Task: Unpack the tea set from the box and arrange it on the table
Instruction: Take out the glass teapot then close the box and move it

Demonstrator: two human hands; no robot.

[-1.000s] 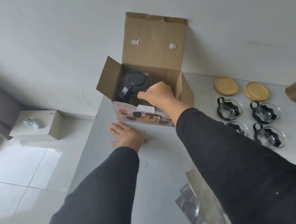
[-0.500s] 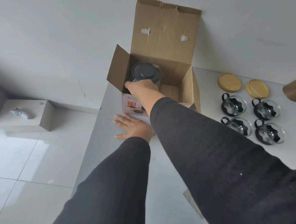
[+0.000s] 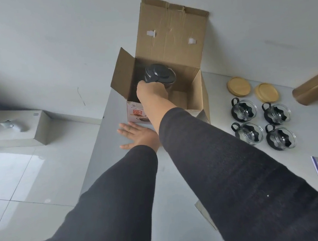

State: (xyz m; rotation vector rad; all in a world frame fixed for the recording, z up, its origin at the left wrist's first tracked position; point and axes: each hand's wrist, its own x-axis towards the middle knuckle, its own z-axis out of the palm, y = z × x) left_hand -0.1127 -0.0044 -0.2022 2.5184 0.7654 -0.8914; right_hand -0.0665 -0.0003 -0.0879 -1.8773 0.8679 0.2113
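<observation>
At the table's [image 3: 179, 176] left edge, the right hand [image 3: 151, 92] grips the teapot [image 3: 159, 75] inside the box [image 3: 173, 33]; the left hand [image 3: 138, 137] lies flat. Four cups [image 3: 243, 110] and two wooden lids [image 3: 238, 85] are already out, so likely only the teapot remains.

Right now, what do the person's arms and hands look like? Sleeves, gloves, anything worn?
Both arms wear long, dark charcoal knit sleeves ending at the wrists. The left hand and right hand are bare, no gloves. A thin ring seems to sit on one of the left fingers. No watch or cables visible.

My sleeves [image 3: 227, 172] are black. The box [image 3: 173, 31] is plain brown, its front printed red on white. The teapot [image 3: 159, 75] is black, coasters [image 3: 238, 85] tan, tin [image 3: 314, 89] gold, table [image 3: 119, 163] grey.
</observation>
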